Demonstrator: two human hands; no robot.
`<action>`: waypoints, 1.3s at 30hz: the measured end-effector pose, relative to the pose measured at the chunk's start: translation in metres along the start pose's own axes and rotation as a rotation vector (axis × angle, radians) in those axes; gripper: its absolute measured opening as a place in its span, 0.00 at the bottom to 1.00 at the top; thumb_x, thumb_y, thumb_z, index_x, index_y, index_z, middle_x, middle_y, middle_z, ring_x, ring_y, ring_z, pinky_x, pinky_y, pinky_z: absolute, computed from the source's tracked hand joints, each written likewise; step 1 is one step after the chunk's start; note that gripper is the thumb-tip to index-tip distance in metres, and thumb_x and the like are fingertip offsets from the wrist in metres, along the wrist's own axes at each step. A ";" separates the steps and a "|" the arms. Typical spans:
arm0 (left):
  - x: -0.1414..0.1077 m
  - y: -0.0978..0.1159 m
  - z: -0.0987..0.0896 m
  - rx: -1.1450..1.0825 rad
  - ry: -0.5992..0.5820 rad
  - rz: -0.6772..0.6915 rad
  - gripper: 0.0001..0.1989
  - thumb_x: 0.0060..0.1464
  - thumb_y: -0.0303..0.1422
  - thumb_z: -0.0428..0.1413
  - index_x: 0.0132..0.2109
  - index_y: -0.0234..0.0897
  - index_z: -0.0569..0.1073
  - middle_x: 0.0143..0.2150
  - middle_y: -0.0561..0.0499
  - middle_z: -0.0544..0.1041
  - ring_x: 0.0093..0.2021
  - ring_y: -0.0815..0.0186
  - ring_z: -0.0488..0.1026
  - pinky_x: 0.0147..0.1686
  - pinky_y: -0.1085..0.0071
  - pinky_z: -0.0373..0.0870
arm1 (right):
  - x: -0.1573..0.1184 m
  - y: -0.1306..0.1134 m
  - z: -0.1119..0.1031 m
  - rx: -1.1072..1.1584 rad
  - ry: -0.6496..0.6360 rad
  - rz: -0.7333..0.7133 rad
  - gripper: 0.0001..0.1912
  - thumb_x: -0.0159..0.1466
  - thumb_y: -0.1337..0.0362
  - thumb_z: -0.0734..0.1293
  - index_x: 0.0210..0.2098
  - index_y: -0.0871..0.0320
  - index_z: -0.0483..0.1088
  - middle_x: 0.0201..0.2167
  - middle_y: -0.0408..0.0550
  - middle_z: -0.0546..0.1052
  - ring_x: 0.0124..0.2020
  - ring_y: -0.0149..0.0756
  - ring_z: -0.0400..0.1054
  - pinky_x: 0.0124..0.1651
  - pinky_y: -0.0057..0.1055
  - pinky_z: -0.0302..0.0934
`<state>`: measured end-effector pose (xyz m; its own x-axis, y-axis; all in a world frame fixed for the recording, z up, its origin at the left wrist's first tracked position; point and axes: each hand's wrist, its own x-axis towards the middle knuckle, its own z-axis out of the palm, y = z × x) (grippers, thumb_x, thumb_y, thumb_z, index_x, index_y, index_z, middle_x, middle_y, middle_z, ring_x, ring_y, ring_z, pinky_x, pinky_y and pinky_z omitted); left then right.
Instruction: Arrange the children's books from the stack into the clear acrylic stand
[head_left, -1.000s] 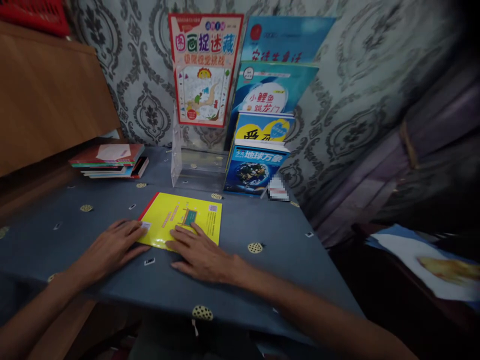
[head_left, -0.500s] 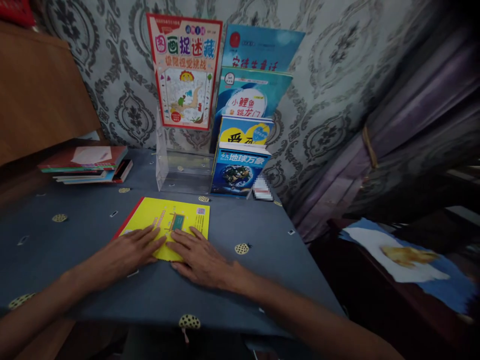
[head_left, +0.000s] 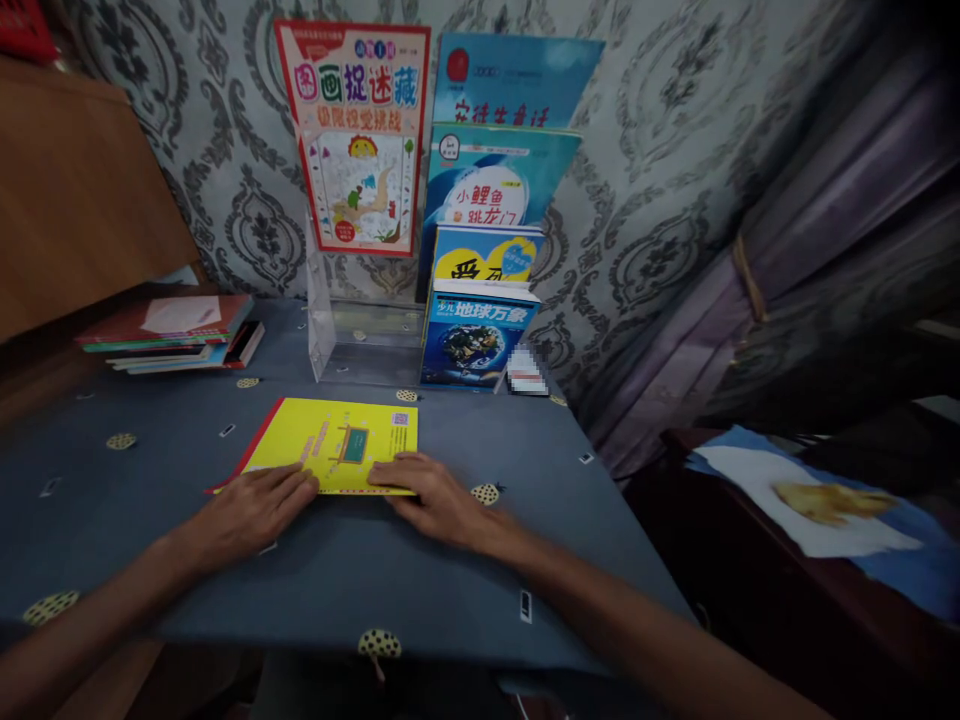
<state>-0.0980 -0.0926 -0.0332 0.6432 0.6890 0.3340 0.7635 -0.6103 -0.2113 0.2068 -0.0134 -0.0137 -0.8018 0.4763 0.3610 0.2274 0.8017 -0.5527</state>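
The yellow book (head_left: pixel 300 440) with a red spine and a small green chalkboard picture lies on the dark blue tablecloth, its near edge slightly lifted. My left hand (head_left: pixel 259 505) has its fingers together over the near left part of that edge, thumb hidden. At the near right corner my right hand (head_left: pixel 439 495) holds the book, fingers on top and thumb below.
Behind the book stands a clear acrylic rack (head_left: pixel 367 360) with a red-bordered book (head_left: pixel 364 150) and several blue books (head_left: pixel 480 335). Stacked books (head_left: pixel 172 325) lie at the left. At the right, cloths (head_left: pixel 810 510) rest on a dark surface.
My hands have moved from lying spread on the cover to the book's near edge, the right one farther right. The near edge has risen a little.
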 end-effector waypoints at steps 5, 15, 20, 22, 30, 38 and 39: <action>0.009 0.007 -0.016 -0.198 0.041 -0.184 0.17 0.64 0.25 0.42 0.48 0.42 0.73 0.39 0.48 0.82 0.37 0.63 0.79 0.36 0.71 0.75 | -0.009 0.032 -0.015 0.123 0.141 0.083 0.14 0.64 0.71 0.67 0.47 0.54 0.78 0.49 0.51 0.82 0.53 0.40 0.75 0.59 0.43 0.67; 0.060 0.030 -0.100 -0.695 0.192 -0.635 0.16 0.63 0.44 0.48 0.32 0.42 0.72 0.20 0.57 0.66 0.17 0.70 0.61 0.19 0.73 0.59 | -0.004 0.047 -0.034 0.719 0.457 0.366 0.26 0.55 0.53 0.76 0.51 0.54 0.73 0.48 0.49 0.80 0.47 0.40 0.76 0.52 0.39 0.71; 0.076 0.038 -0.104 -1.146 0.336 -0.933 0.16 0.58 0.47 0.55 0.32 0.40 0.71 0.23 0.55 0.71 0.23 0.68 0.66 0.20 0.75 0.64 | -0.002 0.030 -0.038 0.982 0.371 0.330 0.25 0.57 0.52 0.75 0.51 0.52 0.71 0.49 0.50 0.80 0.47 0.39 0.76 0.45 0.35 0.72; 0.080 0.041 -0.100 -1.352 0.387 -1.038 0.15 0.55 0.47 0.59 0.33 0.40 0.71 0.26 0.54 0.75 0.26 0.66 0.71 0.22 0.73 0.69 | -0.002 0.024 -0.039 0.983 0.304 0.311 0.23 0.58 0.51 0.74 0.50 0.52 0.72 0.48 0.50 0.80 0.45 0.38 0.76 0.41 0.33 0.72; 0.078 0.042 -0.075 -1.564 0.528 -1.269 0.18 0.47 0.47 0.65 0.36 0.40 0.71 0.31 0.53 0.81 0.35 0.61 0.81 0.30 0.70 0.78 | -0.001 0.017 -0.040 0.945 0.336 0.347 0.17 0.59 0.49 0.74 0.37 0.55 0.76 0.28 0.43 0.79 0.29 0.31 0.71 0.29 0.26 0.66; 0.066 0.035 -0.057 -1.653 0.383 -1.336 0.17 0.49 0.44 0.65 0.40 0.38 0.71 0.33 0.50 0.83 0.34 0.59 0.82 0.31 0.67 0.80 | 0.005 0.001 -0.045 1.115 0.382 0.452 0.21 0.55 0.46 0.75 0.37 0.55 0.74 0.24 0.40 0.75 0.20 0.25 0.65 0.21 0.22 0.59; 0.065 0.034 -0.054 -1.655 0.362 -1.317 0.18 0.49 0.43 0.65 0.40 0.38 0.71 0.33 0.50 0.83 0.34 0.59 0.82 0.31 0.67 0.80 | 0.005 0.001 -0.044 1.129 0.368 0.464 0.22 0.56 0.45 0.75 0.38 0.55 0.74 0.25 0.40 0.75 0.21 0.25 0.65 0.21 0.22 0.59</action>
<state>-0.0329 -0.0897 0.0310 -0.2714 0.9252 -0.2653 -0.2268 0.2064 0.9518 0.2271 0.0060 0.0212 -0.5321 0.8453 0.0490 -0.2957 -0.1312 -0.9462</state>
